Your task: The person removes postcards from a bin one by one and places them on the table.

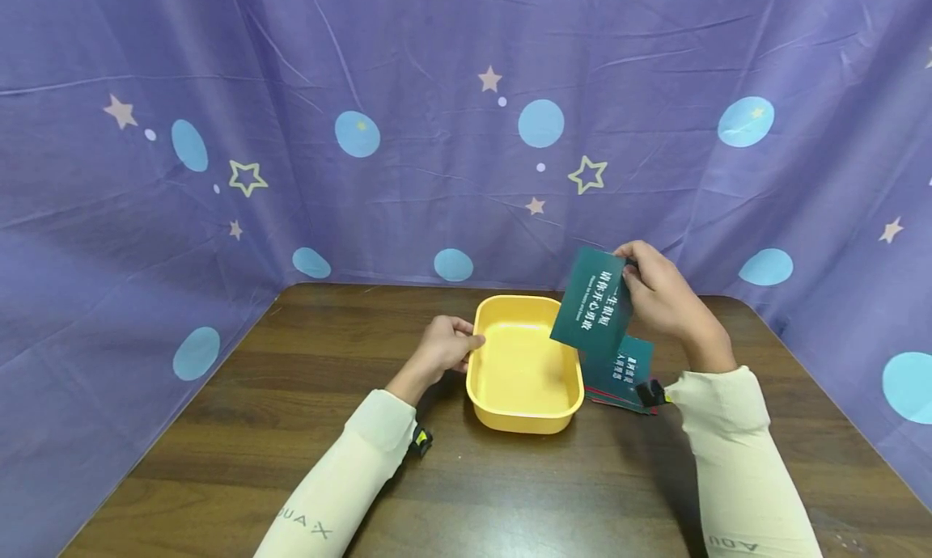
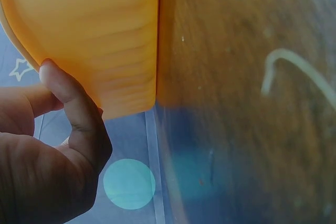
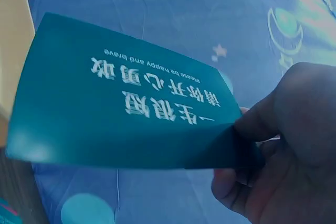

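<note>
A yellow plastic basin [image 1: 526,422] sits on the table. At its left rim is my left hand [image 1: 444,345], pinching the edge between thumb and fingers; the left wrist view shows the thumb and a finger of that hand [image 2: 73,114] at the rim of the basin [image 2: 105,40]. Up in the air, right of the basin, my right hand [image 1: 662,291] holds a dark green card [image 1: 591,301] by one end. White Chinese characters and an English line are printed on the card [image 3: 79,119]. Beneath it, more green cards [image 1: 632,364] lie piled beside the basin, partly hidden.
The brown wooden table [image 1: 240,412] extends around the basin. A purple curtain [image 1: 437,137] with stars and blue ovals hangs behind and along both sides. Red edges show among the piled cards, close to the basin's right wall.
</note>
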`<state>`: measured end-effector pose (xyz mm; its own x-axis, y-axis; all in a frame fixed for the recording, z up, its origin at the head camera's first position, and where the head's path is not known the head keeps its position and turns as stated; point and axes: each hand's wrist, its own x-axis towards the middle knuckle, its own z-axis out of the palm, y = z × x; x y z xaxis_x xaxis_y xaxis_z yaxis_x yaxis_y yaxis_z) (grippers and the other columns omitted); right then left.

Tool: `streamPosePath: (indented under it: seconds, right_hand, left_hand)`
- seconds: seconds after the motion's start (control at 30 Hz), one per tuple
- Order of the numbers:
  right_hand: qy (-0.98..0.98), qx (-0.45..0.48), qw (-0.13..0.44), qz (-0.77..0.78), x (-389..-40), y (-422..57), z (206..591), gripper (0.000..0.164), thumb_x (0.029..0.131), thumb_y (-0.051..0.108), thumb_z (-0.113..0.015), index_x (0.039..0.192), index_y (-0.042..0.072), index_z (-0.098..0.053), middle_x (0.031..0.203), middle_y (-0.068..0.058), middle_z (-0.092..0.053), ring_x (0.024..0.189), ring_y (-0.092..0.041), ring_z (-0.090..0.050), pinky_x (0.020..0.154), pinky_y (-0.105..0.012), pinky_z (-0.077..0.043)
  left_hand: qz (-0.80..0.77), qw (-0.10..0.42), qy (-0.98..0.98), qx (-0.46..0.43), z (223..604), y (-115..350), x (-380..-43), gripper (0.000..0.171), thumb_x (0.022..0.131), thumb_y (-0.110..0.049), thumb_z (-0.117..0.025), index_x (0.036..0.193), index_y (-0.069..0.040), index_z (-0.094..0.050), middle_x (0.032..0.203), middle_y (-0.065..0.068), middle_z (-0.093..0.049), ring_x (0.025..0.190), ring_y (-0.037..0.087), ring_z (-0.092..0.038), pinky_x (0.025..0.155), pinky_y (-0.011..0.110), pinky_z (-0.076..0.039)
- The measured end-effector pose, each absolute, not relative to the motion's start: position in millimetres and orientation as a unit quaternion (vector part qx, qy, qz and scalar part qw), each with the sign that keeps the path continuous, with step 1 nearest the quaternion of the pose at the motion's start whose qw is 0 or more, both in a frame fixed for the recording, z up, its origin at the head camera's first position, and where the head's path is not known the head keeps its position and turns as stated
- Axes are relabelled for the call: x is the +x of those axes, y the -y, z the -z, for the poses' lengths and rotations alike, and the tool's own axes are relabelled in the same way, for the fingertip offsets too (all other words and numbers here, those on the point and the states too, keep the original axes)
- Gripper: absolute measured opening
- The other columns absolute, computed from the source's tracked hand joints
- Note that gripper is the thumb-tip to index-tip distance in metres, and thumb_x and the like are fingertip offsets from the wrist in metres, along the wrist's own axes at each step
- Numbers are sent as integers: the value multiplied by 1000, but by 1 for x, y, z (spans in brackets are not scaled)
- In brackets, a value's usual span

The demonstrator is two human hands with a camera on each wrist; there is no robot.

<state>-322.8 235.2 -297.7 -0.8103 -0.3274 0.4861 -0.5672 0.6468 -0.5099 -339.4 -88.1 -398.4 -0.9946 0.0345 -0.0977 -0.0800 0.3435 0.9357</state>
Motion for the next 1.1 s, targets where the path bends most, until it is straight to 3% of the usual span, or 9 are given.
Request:
streamPosePath:
  seconds: [0.37, 0.6, 0.9, 1.1]
  right_hand:
    - [890, 176, 206, -368, -346, -269, 321, 25, 100, -1, -31, 116, -7, -49, 110, -23, -48, 99, -34, -44, 83, -45, -37]
    - [905, 127, 146, -379, -358, -283, 343, 29, 102, 7, -26, 120, -2, -47, 109, -22, -52, 95, -32, -48, 77, -39, -40]
    - [907, 129, 79, -393, -373, -290, 377, 27, 101, 6, -24, 114, -2, -47, 102, -21, -51, 95, -31, -47, 76, -35, -40]
    - [882, 106, -17, -460, -376, -290, 394, 28, 102, 9, -22, 116, -1, -44, 109, -20, -43, 100, -31, -42, 76, -35, -40]
  left_hand:
    - [-569, 50, -820, -21, 398, 89, -338, 24, 89, -9, -70, 107, 3, -60, 93, 22, -65, 51, 12, -55, 46, 27, -56]
    - [-566, 48, -823, -20, 397, 88, -338, 24, 89, -10, -70, 107, 3, -61, 91, 20, -66, 52, 12, -56, 44, 25, -55]
    - [-566, 52, -823, -17, 398, 88, -338, 24, 89, -10, -70, 107, 3, -60, 90, 21, -67, 50, 11, -54, 43, 24, -54]
    - [-565, 48, -823, -12, 399, 89, -339, 25, 89, -11, -70, 107, 4, -60, 88, 20, -67, 49, 11, -54, 43, 24, -54]
